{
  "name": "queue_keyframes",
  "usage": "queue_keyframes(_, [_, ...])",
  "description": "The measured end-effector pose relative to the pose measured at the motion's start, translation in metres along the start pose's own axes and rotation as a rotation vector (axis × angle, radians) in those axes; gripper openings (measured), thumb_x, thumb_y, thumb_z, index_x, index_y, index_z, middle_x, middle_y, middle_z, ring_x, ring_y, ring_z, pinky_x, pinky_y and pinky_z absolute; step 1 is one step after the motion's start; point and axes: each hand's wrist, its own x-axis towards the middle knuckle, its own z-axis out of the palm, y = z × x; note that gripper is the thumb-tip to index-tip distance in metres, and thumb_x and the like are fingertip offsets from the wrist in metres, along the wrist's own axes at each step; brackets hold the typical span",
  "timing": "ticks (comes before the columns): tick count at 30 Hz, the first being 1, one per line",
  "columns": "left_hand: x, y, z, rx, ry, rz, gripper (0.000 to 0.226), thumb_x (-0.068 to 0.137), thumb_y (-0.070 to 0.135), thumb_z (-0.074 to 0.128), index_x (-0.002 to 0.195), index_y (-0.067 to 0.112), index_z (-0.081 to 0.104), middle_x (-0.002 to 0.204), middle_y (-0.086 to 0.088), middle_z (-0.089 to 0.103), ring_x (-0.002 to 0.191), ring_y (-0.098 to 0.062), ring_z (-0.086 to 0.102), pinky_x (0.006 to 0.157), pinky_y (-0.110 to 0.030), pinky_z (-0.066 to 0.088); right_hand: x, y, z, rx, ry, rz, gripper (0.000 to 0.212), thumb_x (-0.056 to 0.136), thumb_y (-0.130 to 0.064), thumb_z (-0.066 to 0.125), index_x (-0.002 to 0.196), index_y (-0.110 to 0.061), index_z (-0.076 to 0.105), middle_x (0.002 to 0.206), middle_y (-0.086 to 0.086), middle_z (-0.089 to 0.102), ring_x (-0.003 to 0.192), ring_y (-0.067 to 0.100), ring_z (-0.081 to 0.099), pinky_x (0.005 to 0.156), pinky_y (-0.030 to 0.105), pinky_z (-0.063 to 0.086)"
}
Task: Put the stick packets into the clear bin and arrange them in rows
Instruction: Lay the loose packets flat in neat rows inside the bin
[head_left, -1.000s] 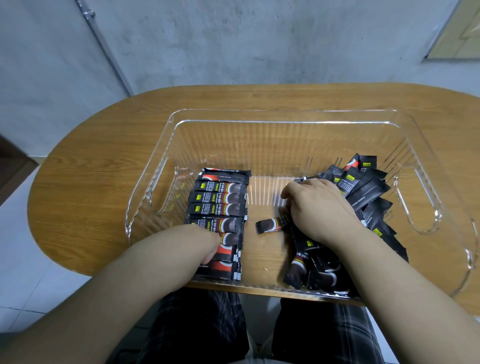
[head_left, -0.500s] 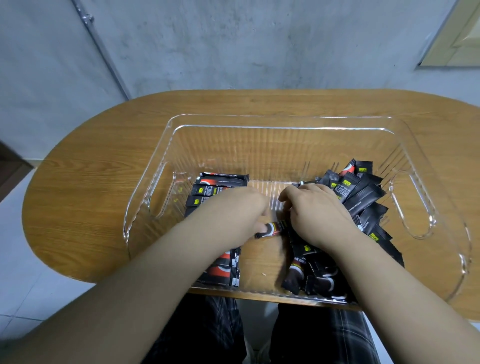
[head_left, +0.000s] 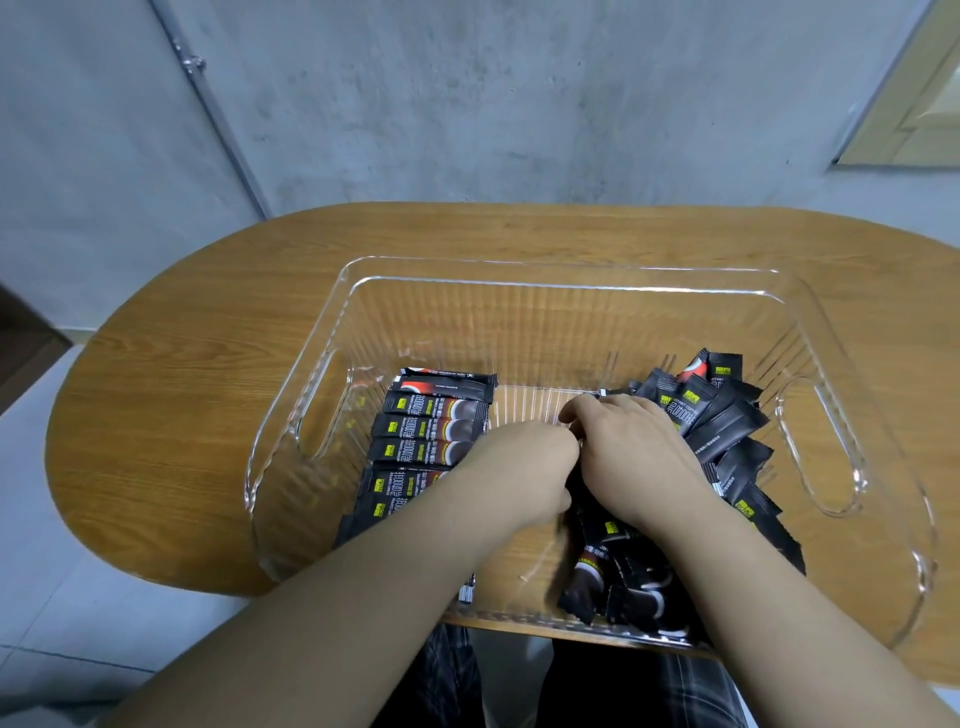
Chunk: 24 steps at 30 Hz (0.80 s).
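A clear bin (head_left: 566, 273) stands on the wooden table. Inside it, along the left, black stick packets (head_left: 431, 431) lie flat in a neat row. A loose heap of the same packets (head_left: 722, 426) fills the right side. My left hand (head_left: 524, 467) is in the middle of the bin, pressed against my right hand, its fingers curled down round a blurred dark packet (head_left: 566, 525) at the heap's edge. My right hand (head_left: 634, 457) lies palm down on the heap. Its fingertips are hidden among the packets.
The bin has cut-out handles at the left (head_left: 311, 415) and right (head_left: 821, 447) ends. The oval table (head_left: 182, 415) ends just before my lap; a grey wall stands behind it. The far half of the bin's floor is bare.
My left hand left the arranged row and moved right to meet my right hand at the heap. The single packet that lay between them is now covered by the hands.
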Motion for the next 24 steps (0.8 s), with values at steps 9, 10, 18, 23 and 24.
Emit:
queue_keyframes(9, [-0.018,-0.056,-0.044,-0.12,0.306,-0.279,0.009,0.093,0.024,0.058,0.093,0.026,0.067,0.098,-0.001,0.064,0.092,-0.022,0.059,0.069,-0.029,0.039,0.0,0.002,0.002,0.03,0.02,0.002,0.037,0.089,-0.013,0.042,0.124,-0.022,0.049,0.112,-0.004,0.063,0.112,0.02,0.049,0.094,0.028,0.027])
queue_keyframes(10, [-0.019,-0.067,-0.049,-0.119,0.329,-0.324,0.012,0.094,0.022,0.057,0.092,0.027,0.067,0.097,0.0,0.065,0.093,-0.02,0.058,0.069,-0.028,0.039,0.0,0.002,0.002,0.035,0.017,0.0,0.037,0.089,-0.014,0.042,0.125,-0.022,0.049,0.113,-0.004,0.063,0.113,0.02,0.049,0.095,0.027,0.027])
queue_keyframes(18, [-0.004,-0.094,-0.026,-0.09,0.25,-0.464,0.023,0.09,-0.005,0.05,0.093,0.013,0.065,0.091,-0.007,0.065,0.078,-0.024,0.058,0.066,-0.03,0.043,0.0,0.002,0.001,0.039,0.007,0.007,0.034,0.092,-0.018,0.041,0.125,-0.024,0.049,0.114,-0.004,0.061,0.114,0.018,0.048,0.096,0.027,0.026])
queue_keyframes(23, [0.003,-0.1,-0.018,-0.096,0.243,-0.472,0.028,0.078,-0.014,0.047,0.088,0.006,0.063,0.088,-0.01,0.065,0.081,-0.028,0.061,0.069,-0.036,0.05,0.0,0.001,-0.001,0.033,-0.008,0.003,0.035,0.092,-0.018,0.041,0.125,-0.023,0.049,0.115,-0.003,0.061,0.114,0.019,0.048,0.098,0.027,0.026])
queue_keyframes(24, [0.004,-0.1,-0.018,-0.09,0.248,-0.469,0.028,0.077,-0.015,0.048,0.089,0.006,0.064,0.091,-0.01,0.065,0.083,-0.029,0.06,0.073,-0.037,0.051,0.0,0.001,-0.001,0.031,-0.011,0.004,0.034,0.092,-0.019,0.041,0.125,-0.023,0.049,0.115,-0.003,0.061,0.114,0.019,0.048,0.098,0.027,0.025])
